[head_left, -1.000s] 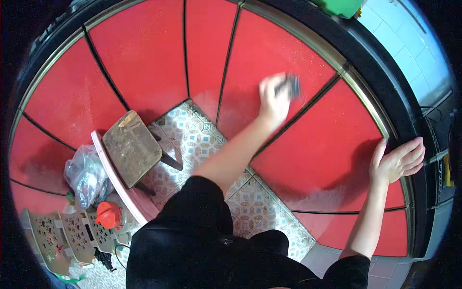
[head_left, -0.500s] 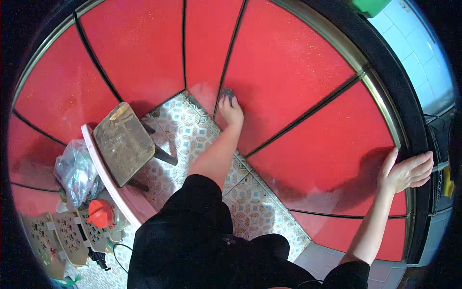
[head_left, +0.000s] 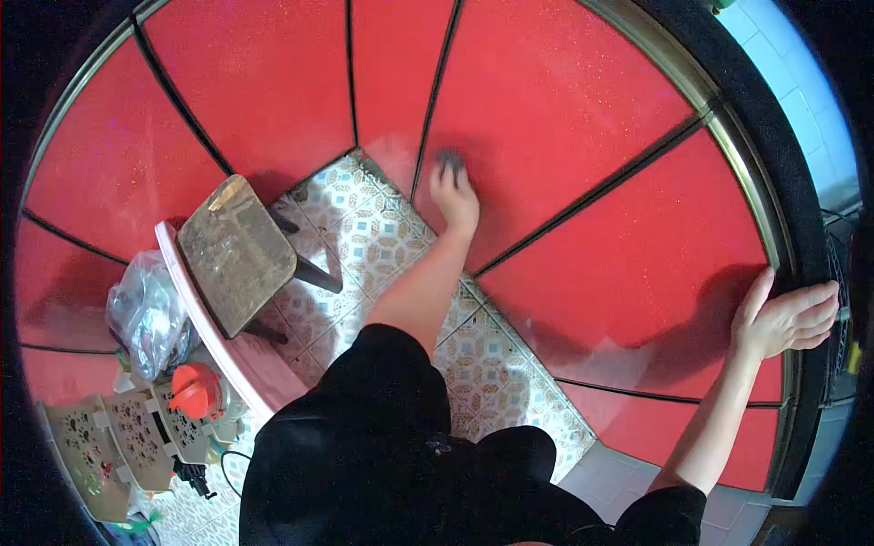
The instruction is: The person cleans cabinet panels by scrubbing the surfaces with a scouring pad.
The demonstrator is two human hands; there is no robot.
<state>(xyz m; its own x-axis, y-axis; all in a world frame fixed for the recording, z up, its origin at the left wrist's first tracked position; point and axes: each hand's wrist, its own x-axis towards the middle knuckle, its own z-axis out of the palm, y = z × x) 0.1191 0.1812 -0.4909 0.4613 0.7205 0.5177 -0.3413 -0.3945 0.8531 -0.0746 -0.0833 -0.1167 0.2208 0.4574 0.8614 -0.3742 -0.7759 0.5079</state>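
Observation:
My left hand is closed on a dark grey scrubber, which looks like steel wool. It presses the scrubber against a glossy red cabinet panel, just right of a black seam. Pale, hazy smears show on the red surface near that hand. At the right, my right hand lies over the black counter edge, thumb apart and fingers stretched out, with nothing held in it.
A worn wooden stool stands on the patterned tile floor, behind a pink rim. Lower left are a clear plastic bag, a red-lidded container and beige perforated panels. A metal trim strip runs below the counter.
My left hand and the scrubber have moved slightly up and right along the red panel. My right hand stays on the counter edge. The whole view has shifted a little.

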